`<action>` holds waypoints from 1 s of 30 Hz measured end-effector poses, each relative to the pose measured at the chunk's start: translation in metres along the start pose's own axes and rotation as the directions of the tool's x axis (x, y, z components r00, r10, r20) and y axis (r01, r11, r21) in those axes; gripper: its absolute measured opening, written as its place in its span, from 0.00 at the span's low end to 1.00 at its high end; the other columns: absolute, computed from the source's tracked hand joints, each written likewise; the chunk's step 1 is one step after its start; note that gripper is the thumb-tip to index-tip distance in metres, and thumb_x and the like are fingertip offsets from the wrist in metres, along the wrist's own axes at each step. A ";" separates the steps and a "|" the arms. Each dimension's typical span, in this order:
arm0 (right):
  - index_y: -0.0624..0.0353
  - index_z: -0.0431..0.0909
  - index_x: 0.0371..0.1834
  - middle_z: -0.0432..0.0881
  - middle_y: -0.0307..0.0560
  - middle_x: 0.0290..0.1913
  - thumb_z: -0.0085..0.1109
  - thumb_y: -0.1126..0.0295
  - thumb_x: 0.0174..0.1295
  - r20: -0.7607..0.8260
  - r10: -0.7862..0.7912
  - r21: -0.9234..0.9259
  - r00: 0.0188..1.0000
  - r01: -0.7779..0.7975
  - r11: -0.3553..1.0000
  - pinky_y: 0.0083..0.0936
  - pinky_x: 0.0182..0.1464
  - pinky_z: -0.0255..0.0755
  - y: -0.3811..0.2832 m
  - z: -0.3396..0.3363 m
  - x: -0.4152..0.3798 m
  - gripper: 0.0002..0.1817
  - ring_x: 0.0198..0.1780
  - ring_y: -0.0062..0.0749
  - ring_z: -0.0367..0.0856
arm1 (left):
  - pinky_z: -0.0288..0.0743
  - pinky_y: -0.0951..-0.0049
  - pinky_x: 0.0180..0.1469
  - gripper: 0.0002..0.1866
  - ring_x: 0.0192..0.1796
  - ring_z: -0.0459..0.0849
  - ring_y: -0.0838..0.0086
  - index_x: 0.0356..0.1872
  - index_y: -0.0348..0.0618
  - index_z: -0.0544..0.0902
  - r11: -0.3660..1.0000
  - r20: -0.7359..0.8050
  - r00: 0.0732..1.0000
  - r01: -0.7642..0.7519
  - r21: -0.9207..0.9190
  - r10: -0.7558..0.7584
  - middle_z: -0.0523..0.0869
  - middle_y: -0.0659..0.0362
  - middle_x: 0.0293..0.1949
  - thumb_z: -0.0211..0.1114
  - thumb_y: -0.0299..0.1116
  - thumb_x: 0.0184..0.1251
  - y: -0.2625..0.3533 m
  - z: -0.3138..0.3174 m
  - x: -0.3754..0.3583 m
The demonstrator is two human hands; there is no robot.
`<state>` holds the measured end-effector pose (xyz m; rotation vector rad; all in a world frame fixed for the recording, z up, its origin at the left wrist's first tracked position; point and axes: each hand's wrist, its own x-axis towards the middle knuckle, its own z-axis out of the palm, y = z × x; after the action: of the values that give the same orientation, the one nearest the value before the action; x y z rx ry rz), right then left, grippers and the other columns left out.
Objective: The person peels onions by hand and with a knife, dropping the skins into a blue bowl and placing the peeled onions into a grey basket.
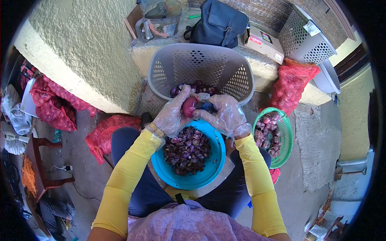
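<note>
My left hand (172, 115), in a clear plastic glove, has its fingers closed round a red onion (188, 107). In my gloved right hand (228, 114) is a small tool with a dark handle (206, 106), held against the onion's right side; its blade, if any, is hidden. Both hands are above the near edge of a grey perforated basket (201, 60), with purple onions (207, 89) at its bottom. Below them, between my legs, a blue basin (218, 154) holds a heap of onion skins (187, 152).
A green basket (288, 138) of unpeeled onions (266, 132) stands at my right. Red mesh sacks lie right (291, 84) and left (112, 132). Behind the grey basket are a black bag (219, 24), a carton (263, 42) and a bucket (163, 20). A rough wall (84, 52) rises at left.
</note>
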<state>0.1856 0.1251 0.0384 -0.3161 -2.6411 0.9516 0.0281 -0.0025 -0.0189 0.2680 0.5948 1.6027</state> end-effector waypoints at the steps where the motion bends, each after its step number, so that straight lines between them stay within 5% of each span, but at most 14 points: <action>1: 0.56 0.88 0.57 0.90 0.60 0.40 0.77 0.53 0.61 -0.032 -0.022 0.074 0.999 0.024 0.997 0.42 0.49 0.80 -0.004 -0.002 0.000 0.25 0.43 0.57 0.89 | 0.86 0.64 0.57 0.26 0.52 0.86 0.67 0.56 0.38 0.79 1.000 0.010 1.000 -0.006 -0.003 0.006 0.84 0.51 0.56 0.55 0.55 0.85 0.000 0.001 -0.001; 18: 0.57 0.90 0.51 0.88 0.60 0.35 0.76 0.51 0.61 -0.073 -0.066 0.029 0.995 0.068 0.997 0.44 0.45 0.78 -0.001 0.002 0.000 0.23 0.39 0.59 0.87 | 0.80 0.58 0.65 0.24 0.64 0.81 0.62 0.50 0.40 0.81 0.997 -0.050 0.997 -0.061 -0.052 0.059 0.83 0.50 0.62 0.55 0.54 0.84 -0.004 -0.009 0.003; 23: 0.58 0.90 0.49 0.87 0.62 0.33 0.73 0.50 0.64 -0.016 -0.052 0.026 0.999 0.052 0.998 0.45 0.43 0.78 0.003 0.004 0.000 0.23 0.37 0.62 0.86 | 0.80 0.60 0.64 0.24 0.66 0.79 0.63 0.48 0.40 0.80 0.998 0.059 0.997 -0.056 0.012 0.056 0.81 0.50 0.65 0.55 0.55 0.84 -0.002 -0.008 0.001; 26: 0.58 0.90 0.46 0.86 0.63 0.32 0.71 0.49 0.66 -0.046 -0.056 0.038 0.997 0.058 0.998 0.45 0.41 0.78 0.002 0.004 0.000 0.22 0.35 0.63 0.85 | 0.81 0.62 0.63 0.24 0.63 0.81 0.64 0.47 0.41 0.79 0.998 -0.020 0.998 -0.065 0.020 0.066 0.82 0.49 0.64 0.55 0.56 0.84 0.000 0.001 -0.003; 28: 0.58 0.90 0.45 0.86 0.63 0.33 0.69 0.48 0.67 0.148 0.097 -0.034 0.984 -0.093 0.995 0.44 0.40 0.78 0.001 0.000 0.001 0.21 0.35 0.64 0.85 | 0.81 0.62 0.62 0.25 0.61 0.82 0.64 0.50 0.40 0.80 0.998 -0.042 0.997 -0.062 0.024 0.063 0.83 0.49 0.62 0.55 0.56 0.84 -0.002 -0.007 0.001; 30: 0.56 0.90 0.44 0.87 0.61 0.32 0.70 0.46 0.66 0.102 0.021 -0.029 0.995 -0.018 0.999 0.46 0.41 0.79 0.001 0.004 0.001 0.22 0.35 0.62 0.86 | 0.82 0.62 0.62 0.26 0.59 0.84 0.64 0.53 0.39 0.81 0.998 -0.062 0.996 -0.060 0.029 0.062 0.84 0.50 0.60 0.55 0.57 0.84 -0.001 -0.003 0.001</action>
<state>0.1831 0.1233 0.0349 -0.3086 -2.7510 0.9617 0.0269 -0.0021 -0.0220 0.2585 0.6620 1.6678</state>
